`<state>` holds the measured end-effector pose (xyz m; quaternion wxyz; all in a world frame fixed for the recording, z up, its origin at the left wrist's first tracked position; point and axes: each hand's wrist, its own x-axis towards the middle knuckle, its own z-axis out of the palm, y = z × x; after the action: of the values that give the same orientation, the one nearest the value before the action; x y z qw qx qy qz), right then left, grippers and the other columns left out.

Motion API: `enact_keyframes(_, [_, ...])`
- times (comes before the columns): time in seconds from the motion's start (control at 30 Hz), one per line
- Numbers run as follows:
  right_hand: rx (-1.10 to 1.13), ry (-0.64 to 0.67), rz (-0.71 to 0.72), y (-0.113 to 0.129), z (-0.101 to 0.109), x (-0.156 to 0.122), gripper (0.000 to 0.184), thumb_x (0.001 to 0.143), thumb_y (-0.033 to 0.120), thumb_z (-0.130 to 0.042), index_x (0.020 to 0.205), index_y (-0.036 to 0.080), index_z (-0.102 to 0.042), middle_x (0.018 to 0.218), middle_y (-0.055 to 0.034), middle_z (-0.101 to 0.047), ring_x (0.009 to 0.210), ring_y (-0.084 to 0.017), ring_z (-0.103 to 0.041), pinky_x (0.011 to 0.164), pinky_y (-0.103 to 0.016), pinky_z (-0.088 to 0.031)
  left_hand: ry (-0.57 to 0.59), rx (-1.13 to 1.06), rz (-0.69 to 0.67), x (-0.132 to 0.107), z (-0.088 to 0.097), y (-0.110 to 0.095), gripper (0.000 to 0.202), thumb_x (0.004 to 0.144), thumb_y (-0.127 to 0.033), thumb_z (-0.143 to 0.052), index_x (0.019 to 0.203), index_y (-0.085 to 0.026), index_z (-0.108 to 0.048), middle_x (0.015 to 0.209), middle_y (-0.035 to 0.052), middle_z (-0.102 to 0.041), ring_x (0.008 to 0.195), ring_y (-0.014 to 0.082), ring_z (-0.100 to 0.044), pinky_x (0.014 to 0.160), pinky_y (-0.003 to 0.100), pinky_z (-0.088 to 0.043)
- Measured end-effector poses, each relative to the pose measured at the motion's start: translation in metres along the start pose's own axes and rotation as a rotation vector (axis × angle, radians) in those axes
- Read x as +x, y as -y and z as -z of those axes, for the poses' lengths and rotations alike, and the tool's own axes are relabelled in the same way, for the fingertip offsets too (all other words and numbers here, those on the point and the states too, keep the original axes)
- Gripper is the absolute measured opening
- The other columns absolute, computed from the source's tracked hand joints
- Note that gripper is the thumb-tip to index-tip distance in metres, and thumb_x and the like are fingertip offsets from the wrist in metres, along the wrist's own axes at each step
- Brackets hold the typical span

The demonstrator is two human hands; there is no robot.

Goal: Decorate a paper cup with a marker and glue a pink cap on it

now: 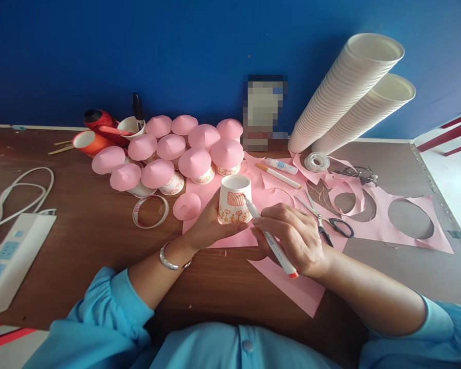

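Observation:
An upturned white paper cup (234,200) with orange drawings stands on pink paper (265,200) in the middle of the brown table (80,230). My left hand (211,225) is wrapped round the cup's lower left side and steadies it. My right hand (292,236) grips a white marker with an orange end (272,241). The marker's tip touches the cup's right side near a hatched orange patch.
Several pink-capped cup mushrooms (172,154) crowd behind the cup, with a cut ring (150,211) and a pink cone (186,206) beside them. Scissors (326,218), glue (281,165), tape (317,161), cut pink sheets (407,220) and two stacks of cups (353,87) lie right. A power strip (11,256) sits left.

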<state>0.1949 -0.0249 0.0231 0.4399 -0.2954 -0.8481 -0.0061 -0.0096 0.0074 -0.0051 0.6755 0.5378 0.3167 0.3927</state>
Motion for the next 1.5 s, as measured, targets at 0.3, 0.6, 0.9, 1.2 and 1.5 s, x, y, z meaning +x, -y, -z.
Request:
enact_keyframes(0.3, [-0.015, -0.01, 0.009, 0.0025, 0.0001, 0.0056, 0.027, 0.089, 0.006, -0.065, 0.113, 0.015, -0.058, 0.083, -0.0048, -0.067, 0.07, -0.017, -0.064, 0.058, -0.028, -0.055, -0.037, -0.003, 0.036, -0.0009, 0.0009, 0.0024, 0.048, 0.077, -0.035, -0.086, 0.112, -0.023, -0.054, 0.097, 0.0016, -0.064, 0.087, 0.0179, -0.06, 0.074, 0.033, -0.052])
enact_keyframes(0.6, [0.002, 0.018, -0.001, 0.0042, -0.0013, 0.0043, 0.025, 0.091, 0.006, -0.062, 0.113, 0.017, -0.057, 0.082, -0.0037, -0.067, 0.07, -0.016, -0.064, 0.058, -0.028, -0.056, -0.074, -0.001, 0.057, -0.0015, 0.003, 0.0059, 0.05, 0.076, -0.036, -0.088, 0.112, -0.023, -0.055, 0.098, 0.0016, -0.065, 0.089, 0.0181, -0.062, 0.078, 0.033, -0.054])
enact_keyframes(0.9, [0.01, 0.02, 0.015, 0.0051, -0.0012, 0.0017, 0.025, 0.087, 0.003, -0.068, 0.108, 0.012, -0.059, 0.083, -0.0062, -0.067, 0.071, -0.017, -0.063, 0.059, -0.029, -0.055, -0.069, -0.009, 0.084, -0.001, 0.0028, 0.0033, 0.05, 0.076, -0.035, -0.087, 0.111, -0.021, -0.055, 0.098, 0.0025, -0.065, 0.089, 0.018, -0.062, 0.077, 0.032, -0.053])
enact_keyframes(1.2, [-0.049, -0.035, 0.005, 0.0029, 0.0008, 0.0068, 0.024, 0.089, 0.004, -0.066, 0.109, 0.016, -0.059, 0.083, -0.0045, -0.065, 0.071, -0.015, -0.061, 0.059, -0.028, -0.055, -0.014, -0.046, 0.047, -0.0003, 0.002, 0.0024, 0.05, 0.078, -0.03, -0.086, 0.117, -0.021, -0.056, 0.095, 0.0023, -0.067, 0.087, 0.0181, -0.063, 0.077, 0.032, -0.053])
enact_keyframes(1.5, [-0.012, -0.016, 0.012, 0.0012, 0.0026, 0.005, 0.026, 0.088, 0.001, -0.064, 0.111, 0.012, -0.06, 0.086, -0.006, -0.066, 0.073, -0.016, -0.06, 0.062, -0.029, -0.055, 0.035, -0.059, 0.004, 0.0015, 0.0001, -0.0016, 0.039, 0.079, -0.028, -0.085, 0.107, -0.021, -0.058, 0.095, 0.0016, -0.066, 0.086, 0.0176, -0.062, 0.077, 0.031, -0.052])
